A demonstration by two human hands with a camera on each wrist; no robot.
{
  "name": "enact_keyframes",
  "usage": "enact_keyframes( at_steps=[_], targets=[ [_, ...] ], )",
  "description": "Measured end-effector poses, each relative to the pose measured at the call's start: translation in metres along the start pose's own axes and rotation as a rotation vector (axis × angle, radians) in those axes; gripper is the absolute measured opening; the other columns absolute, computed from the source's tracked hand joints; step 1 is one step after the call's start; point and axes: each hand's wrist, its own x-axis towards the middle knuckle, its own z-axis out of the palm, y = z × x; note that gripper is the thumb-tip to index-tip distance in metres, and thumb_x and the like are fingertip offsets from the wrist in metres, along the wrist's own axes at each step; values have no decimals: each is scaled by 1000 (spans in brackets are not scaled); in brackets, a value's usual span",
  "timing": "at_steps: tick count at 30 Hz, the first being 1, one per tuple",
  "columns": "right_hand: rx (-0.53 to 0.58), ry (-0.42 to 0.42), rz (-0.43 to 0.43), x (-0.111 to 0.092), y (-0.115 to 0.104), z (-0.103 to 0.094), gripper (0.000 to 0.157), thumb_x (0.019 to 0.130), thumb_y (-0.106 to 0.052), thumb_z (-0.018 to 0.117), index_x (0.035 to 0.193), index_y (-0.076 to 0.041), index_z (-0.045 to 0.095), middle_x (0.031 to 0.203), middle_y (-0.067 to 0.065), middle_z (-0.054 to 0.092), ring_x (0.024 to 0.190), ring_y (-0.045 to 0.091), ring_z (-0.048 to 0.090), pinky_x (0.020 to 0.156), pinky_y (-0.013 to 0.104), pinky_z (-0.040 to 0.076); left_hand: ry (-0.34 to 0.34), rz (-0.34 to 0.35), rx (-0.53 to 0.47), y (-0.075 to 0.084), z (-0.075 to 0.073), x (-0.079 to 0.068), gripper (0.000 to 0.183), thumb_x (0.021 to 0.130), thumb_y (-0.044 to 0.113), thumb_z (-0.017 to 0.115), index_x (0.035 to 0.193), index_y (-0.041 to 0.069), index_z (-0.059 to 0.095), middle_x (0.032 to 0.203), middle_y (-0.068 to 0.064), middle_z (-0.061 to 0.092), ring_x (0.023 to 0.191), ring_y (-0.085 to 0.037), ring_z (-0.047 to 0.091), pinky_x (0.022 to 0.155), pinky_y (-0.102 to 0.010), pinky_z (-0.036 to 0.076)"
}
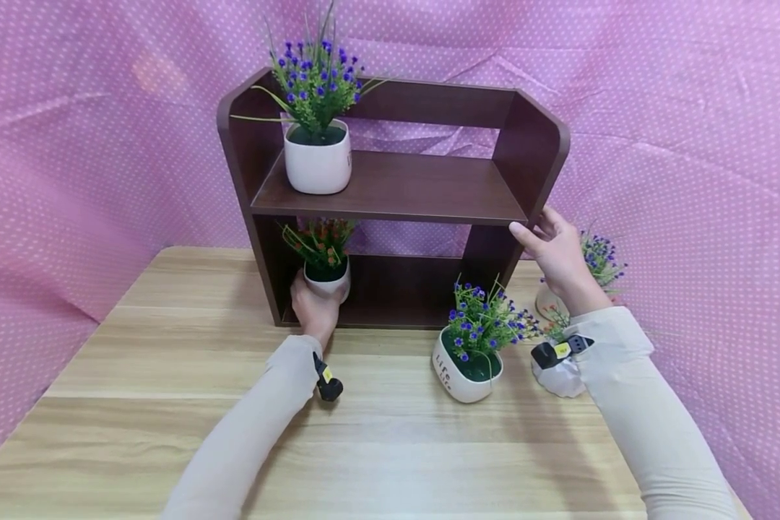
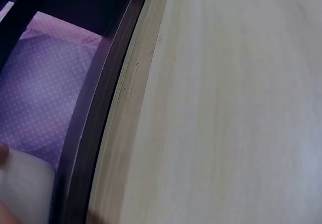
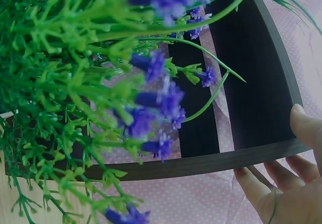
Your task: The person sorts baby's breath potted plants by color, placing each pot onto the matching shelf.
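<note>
A dark brown two-tier shelf (image 1: 422, 184) stands on the wooden table. On its lower tier, at the left, is a potted plant with orange-red flowers (image 1: 328, 284). My left hand (image 1: 316, 310) grips that plant's white pot from the front left; only a corner of the pot (image 2: 27, 183) and bits of fingers show in the left wrist view. At the shelf's right side panel, my right hand (image 1: 562, 263) holds the edge, thumb on one face and fingers on the other. Purple flowers (image 3: 161, 98) fill much of the right wrist view.
A purple-flowered plant in a white pot (image 1: 318, 162) stands on the upper tier's left. Another, its pot lettered (image 1: 464, 390), sits before the shelf's right side. Beneath and behind my right arm are a further white pot (image 1: 559, 379) and a purple-flowered plant (image 1: 601, 263). Pink dotted cloth (image 1: 676, 144) hangs behind.
</note>
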Motion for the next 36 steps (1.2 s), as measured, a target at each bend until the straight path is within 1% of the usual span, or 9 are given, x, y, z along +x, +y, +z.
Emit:
enact_keyframes(
  at_steps=[3, 5, 8, 16, 20, 23, 26, 32, 36],
  targets=[
    [5, -2, -4, 0, 0, 1, 65, 92, -26, 65, 149, -15, 34, 152, 11, 36, 135, 28, 40, 101, 38, 48, 9, 5, -5, -3, 1, 0, 82, 68, 19, 85, 137, 2, 45, 130, -22, 51, 121, -38, 48, 106, -45, 38],
    [6, -4, -3, 0, 0, 2, 65, 92, -25, 64, 149, -15, 34, 152, 11, 35, 136, 28, 39, 104, 42, 45, -1, 11, 1, -6, 2, 0, 82, 68, 19, 85, 137, 2, 44, 130, -23, 51, 120, -39, 48, 106, -46, 38],
    [8, -5, -1, 0, 0, 2, 65, 93, -25, 64, 150, -15, 33, 153, 11, 35, 136, 28, 39, 105, 44, 43, -31, 12, 16, -10, 3, 0, 83, 69, 21, 85, 138, 3, 41, 131, -23, 49, 121, -39, 48, 106, -46, 39],
    [29, 4, -3, 1, 0, 0, 66, 92, -24, 65, 149, -16, 34, 152, 12, 36, 135, 28, 40, 102, 36, 47, -76, -4, 32, -10, 4, 0, 85, 74, 25, 82, 142, 6, 35, 135, -21, 44, 124, -38, 45, 107, -47, 37],
    [36, 11, 1, 0, 0, -1, 66, 91, -23, 66, 149, -16, 35, 151, 12, 36, 134, 28, 41, 92, 25, 52, -81, -13, 32, -9, 5, -1, 85, 74, 24, 82, 142, 6, 35, 136, -21, 45, 124, -38, 45, 107, -47, 37],
    [28, 11, 3, 0, 0, 0, 66, 91, -24, 66, 149, -16, 34, 152, 12, 36, 134, 28, 41, 87, 22, 53, -75, -20, 38, -9, 5, -1, 85, 73, 23, 83, 142, 6, 36, 135, -21, 46, 124, -38, 46, 107, -47, 37],
    [18, 8, -1, -1, 0, 0, 67, 92, -25, 65, 150, -16, 33, 152, 11, 35, 135, 28, 40, 91, 26, 52, -70, -22, 35, -8, 5, -1, 85, 73, 24, 83, 142, 5, 36, 135, -21, 46, 125, -38, 45, 107, -48, 37],
    [17, 7, -9, -2, 0, 1, 66, 92, -25, 65, 149, -16, 33, 153, 10, 35, 137, 27, 38, 104, 43, 44, -77, -24, 32, -6, 3, -2, 88, 73, 24, 83, 143, 3, 35, 135, -22, 46, 125, -39, 45, 107, -47, 38],
    [18, 4, -14, -2, 0, 1, 66, 93, -24, 64, 150, -16, 33, 153, 11, 34, 137, 27, 37, 107, 47, 41, -97, -18, 50, -4, -1, -3, 91, 73, 24, 82, 145, 2, 32, 139, -24, 44, 126, -39, 44, 108, -48, 37]
  ],
)
